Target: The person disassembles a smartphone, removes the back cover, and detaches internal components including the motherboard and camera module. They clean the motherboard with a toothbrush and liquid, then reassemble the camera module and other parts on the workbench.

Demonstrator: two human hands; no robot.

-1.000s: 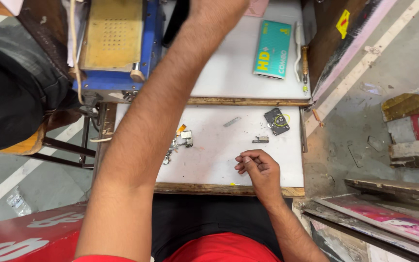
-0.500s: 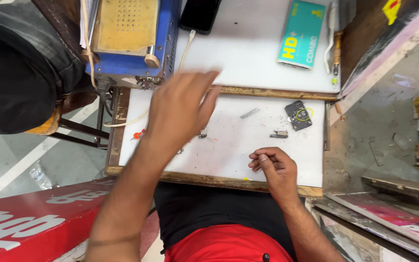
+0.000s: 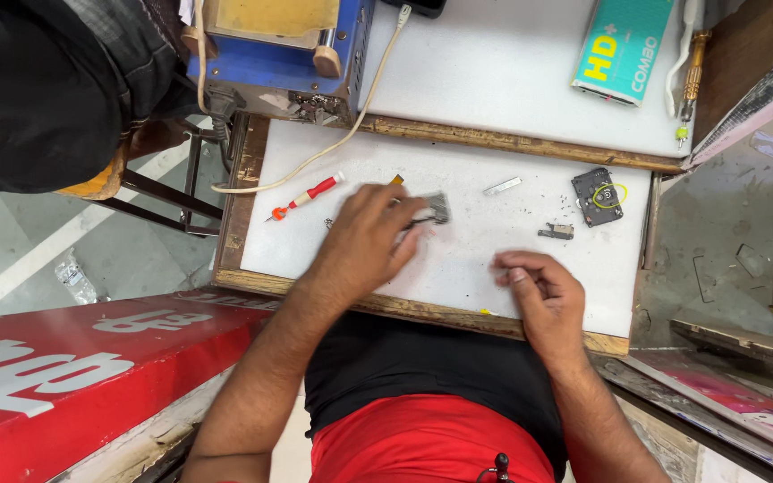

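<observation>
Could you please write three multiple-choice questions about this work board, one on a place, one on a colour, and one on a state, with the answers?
1. Where does the small screwdriver lie?
A. on the white board, to the left of the left hand
B. on the teal box
C. under the right hand

2. What colour is the screwdriver's handle?
A. green
B. red and white
C. black

3. What is the left hand doing?
A. resting flat beside the board
B. lifted high above the blue machine
C. fingers on a small grey metal part on the board

Answers:
1 A: it lies on the board near its left edge.
2 B: the handle shows red with white bands.
3 C: the fingertips meet the grey part on the board's surface.
</observation>
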